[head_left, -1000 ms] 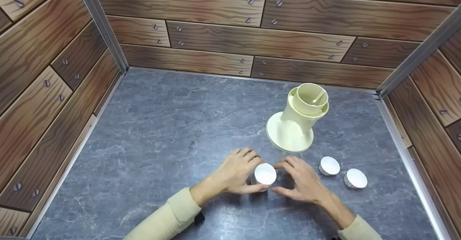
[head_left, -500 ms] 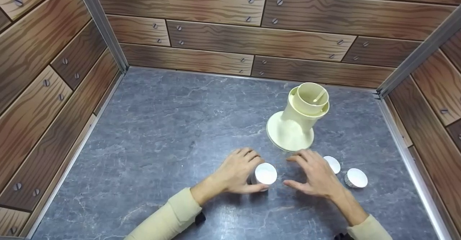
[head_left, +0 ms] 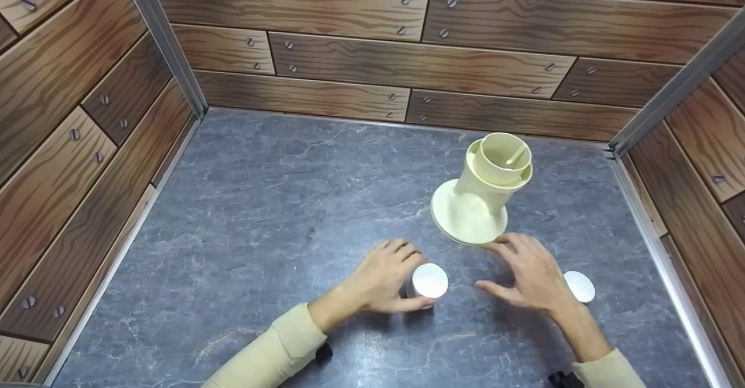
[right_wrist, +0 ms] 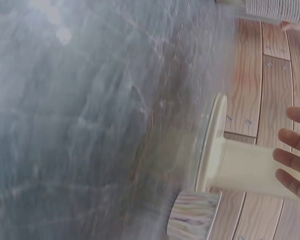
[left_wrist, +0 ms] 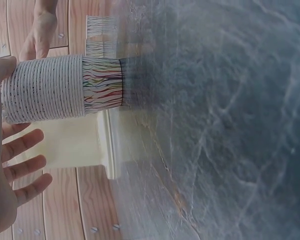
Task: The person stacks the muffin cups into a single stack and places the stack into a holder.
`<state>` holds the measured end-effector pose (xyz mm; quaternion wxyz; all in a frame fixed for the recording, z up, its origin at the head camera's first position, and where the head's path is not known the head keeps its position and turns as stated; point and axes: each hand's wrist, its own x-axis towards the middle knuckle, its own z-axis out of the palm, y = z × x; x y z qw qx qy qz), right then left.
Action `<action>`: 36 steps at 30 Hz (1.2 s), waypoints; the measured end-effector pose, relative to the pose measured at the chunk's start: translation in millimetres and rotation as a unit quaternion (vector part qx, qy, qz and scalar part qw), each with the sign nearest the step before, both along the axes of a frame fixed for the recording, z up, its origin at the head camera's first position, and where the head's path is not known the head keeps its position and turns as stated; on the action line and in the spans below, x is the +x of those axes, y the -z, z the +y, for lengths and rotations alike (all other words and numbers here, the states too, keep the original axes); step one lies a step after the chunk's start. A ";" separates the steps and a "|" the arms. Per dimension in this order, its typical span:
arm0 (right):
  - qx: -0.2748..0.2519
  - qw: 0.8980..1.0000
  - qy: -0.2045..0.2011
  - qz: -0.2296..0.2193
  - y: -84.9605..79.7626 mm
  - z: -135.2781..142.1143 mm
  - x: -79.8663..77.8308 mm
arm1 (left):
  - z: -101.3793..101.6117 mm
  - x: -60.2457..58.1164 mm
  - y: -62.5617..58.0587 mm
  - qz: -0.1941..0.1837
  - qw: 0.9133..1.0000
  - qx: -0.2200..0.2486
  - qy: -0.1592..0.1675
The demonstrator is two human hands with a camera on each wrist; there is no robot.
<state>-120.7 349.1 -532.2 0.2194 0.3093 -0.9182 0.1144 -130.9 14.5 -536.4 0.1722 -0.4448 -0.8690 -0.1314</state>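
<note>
A tall stack of white paper baking cups (head_left: 429, 281) stands upright on the table. The lowest cup shows coloured streaks in the left wrist view. My left hand (head_left: 384, 277) holds the stack near its top, thumb on one side and index finger on the other; the other fingers are spread. My right hand (head_left: 538, 274) is apart from the stack, over the table to its right, fingers spread and holding nothing. A single baking cup (head_left: 580, 287) sits beyond the right hand. A second streaked cup (left_wrist: 101, 48) shows in the left wrist view; in the head view the right hand hides it.
Behind the right hand stands a pale yellow pedestal (head_left: 468, 216) with a round flanged base and a cylindrical insert (head_left: 505, 158) at its top. Wood-patterned walls (head_left: 337, 56) with metal edges bound the grey marbled table (head_left: 262, 202) at the back and sides.
My right hand has moved away from the stack to the right, with its fingers parted, and now covers the nearer single cup. The left hand and the stack have stayed in place.
</note>
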 end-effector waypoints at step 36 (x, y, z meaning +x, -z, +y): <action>0.031 0.991 0.129 -0.028 11.9 83.8 3.3 | 0.3 -0.9 -0.5 -0.008 1.000 -0.003 0.004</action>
